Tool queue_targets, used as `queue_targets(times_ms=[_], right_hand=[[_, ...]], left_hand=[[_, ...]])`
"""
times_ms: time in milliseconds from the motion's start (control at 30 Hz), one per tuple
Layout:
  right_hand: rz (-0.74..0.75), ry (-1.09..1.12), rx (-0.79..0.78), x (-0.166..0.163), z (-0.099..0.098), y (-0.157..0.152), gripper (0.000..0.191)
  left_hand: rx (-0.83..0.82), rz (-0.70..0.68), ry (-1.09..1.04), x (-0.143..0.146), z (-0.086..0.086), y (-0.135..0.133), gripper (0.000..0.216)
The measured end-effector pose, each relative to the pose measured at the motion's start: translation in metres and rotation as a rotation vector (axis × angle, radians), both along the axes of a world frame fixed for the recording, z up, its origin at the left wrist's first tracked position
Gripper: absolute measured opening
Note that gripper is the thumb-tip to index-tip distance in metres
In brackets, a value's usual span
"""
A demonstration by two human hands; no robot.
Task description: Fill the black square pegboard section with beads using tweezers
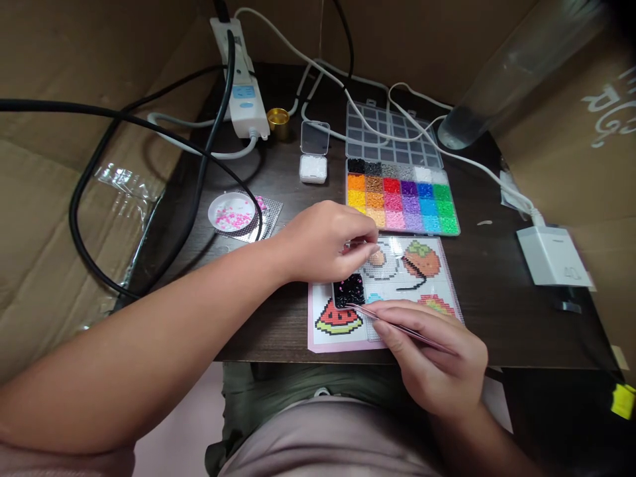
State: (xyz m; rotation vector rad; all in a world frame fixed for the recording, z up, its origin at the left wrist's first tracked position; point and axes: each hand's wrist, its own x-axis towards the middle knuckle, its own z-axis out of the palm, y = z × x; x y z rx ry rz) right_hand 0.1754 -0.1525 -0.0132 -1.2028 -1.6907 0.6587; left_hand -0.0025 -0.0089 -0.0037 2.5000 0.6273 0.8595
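My right hand [442,361] holds a pair of pink tweezers [397,324], their tips at the near edge of a small box of black beads [350,289] with a few pink ones among them. Above that box, my left hand [338,238] is closed, thumb and fingertips pinched together; whatever is between them is too small to make out. Under both hands lies a pattern sheet [335,338] with pixel pictures of a watermelon slice, an egg and a persimmon. A clear pegboard [380,278] covers part of it, and a bent line of black beads [422,278] shows at the right.
Behind the sheet stands an open compartment case [402,199] of coloured beads. To the left are a white dish [231,212] of pink beads on a pegboard and a small box of white beads [313,170]. Cables, a power strip [243,86] and a charger [554,258] surround the work.
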Motion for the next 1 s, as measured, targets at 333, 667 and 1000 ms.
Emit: queue_targets(times_ms=[333, 667, 1000], right_hand=[[-0.003, 0.011, -0.007, 0.0001, 0.0003, 0.0012, 0.019], [-0.016, 0.022, -0.016, 0.0004, 0.0007, 0.0005, 0.018], [-0.042, 0.004, -0.003, -0.0002, 0.0017, 0.0010, 0.017]], left_hand=[[0.008, 0.001, 0.000, 0.0006, 0.0011, -0.0001, 0.014], [0.007, -0.002, 0.000, 0.0006, 0.0004, 0.0003, 0.014], [-0.006, -0.002, 0.010, 0.0003, -0.0005, 0.0001, 0.015]])
